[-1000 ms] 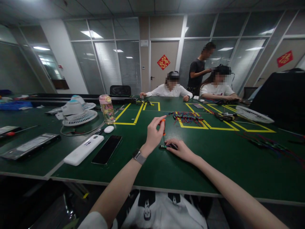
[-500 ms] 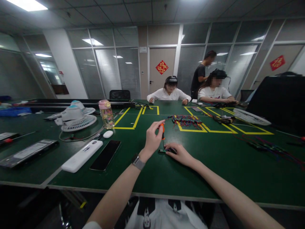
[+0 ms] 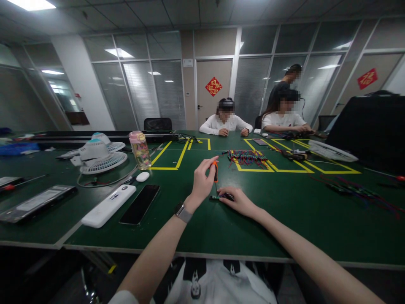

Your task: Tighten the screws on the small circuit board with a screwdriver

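My left hand point(image 3: 204, 179), a watch on its wrist, is closed around the orange and black handle of a screwdriver point(image 3: 215, 172). The screwdriver stands nearly upright, its thin shaft pointing down at a small green circuit board point(image 3: 214, 197). Whether the tip touches the board or a screw is too small to tell. My right hand point(image 3: 237, 202) lies low over the table, its fingers pressing on the right part of the board and hiding most of it. Dark parts or wires show under those fingers.
On the green table point(image 3: 186, 236), a phone point(image 3: 140, 204), a white power bank point(image 3: 109, 206), a bottle point(image 3: 140, 150) and fans point(image 3: 103, 158) stand left. Wired boards point(image 3: 247, 158) lie ahead, more boards point(image 3: 344, 190) at right. Two people point(image 3: 226, 120) sit opposite; another stands behind.
The screwdriver looks slightly more upright over the board. My hands keep nearly the same place. Across the table, the seated person's hand has moved inward, and the standing person has shifted right.
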Motion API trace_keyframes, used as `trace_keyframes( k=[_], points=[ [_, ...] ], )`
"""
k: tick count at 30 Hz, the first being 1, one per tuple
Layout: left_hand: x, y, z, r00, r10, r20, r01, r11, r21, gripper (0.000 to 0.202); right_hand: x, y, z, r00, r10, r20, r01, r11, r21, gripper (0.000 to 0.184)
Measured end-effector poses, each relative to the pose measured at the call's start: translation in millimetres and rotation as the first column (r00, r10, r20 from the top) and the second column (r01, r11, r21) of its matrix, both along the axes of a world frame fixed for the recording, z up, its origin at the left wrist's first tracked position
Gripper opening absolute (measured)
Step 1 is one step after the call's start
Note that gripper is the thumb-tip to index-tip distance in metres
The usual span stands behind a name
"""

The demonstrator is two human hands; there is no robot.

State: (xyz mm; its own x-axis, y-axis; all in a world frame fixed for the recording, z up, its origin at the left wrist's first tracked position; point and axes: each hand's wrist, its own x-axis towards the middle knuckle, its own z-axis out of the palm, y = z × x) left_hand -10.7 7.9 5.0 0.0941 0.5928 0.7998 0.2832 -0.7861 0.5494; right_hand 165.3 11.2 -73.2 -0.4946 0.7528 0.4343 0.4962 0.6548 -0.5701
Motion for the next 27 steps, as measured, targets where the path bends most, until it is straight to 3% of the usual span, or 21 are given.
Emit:
trace_keyframes(
  k=[5,12,18,24,27],
  points=[
    [1.1,-0.5,-1.5,0.995,0.098,-0.023,-0.098,0.995,0.016,0.020,-1.2,-1.0,2.2,1.000,-0.004,0.001,0.004,1.000,0.005,0.009],
    [1.2,3.1,-3.3,1.000,-0.006,-0.002,0.006,1.000,-0.013,0.031,-0.2,0.8,0.6,1.000,0.008,0.007,-0.008,1.000,0.015,0.011],
    [1.7,1.8,-1.9,0.993,0.117,-0.017,-0.116,0.993,0.020,0.020,-1.5,1.8,0.5,1.000,0.004,0.010,-0.004,1.000,0.017,0.012],
    [0.8,4.6,-1.9,1.000,-0.015,-0.014,0.014,0.999,-0.034,0.033,-2.2,2.9,0.4,1.000,-0.001,0.018,0.000,0.999,0.037,0.009],
    [1.7,6.3,-3.2,1.000,-0.016,0.024,0.018,0.999,-0.051,0.029,-3.6,3.9,-0.6,1.000,-0.003,0.015,0.002,0.998,0.057,0.010]
  ],
)
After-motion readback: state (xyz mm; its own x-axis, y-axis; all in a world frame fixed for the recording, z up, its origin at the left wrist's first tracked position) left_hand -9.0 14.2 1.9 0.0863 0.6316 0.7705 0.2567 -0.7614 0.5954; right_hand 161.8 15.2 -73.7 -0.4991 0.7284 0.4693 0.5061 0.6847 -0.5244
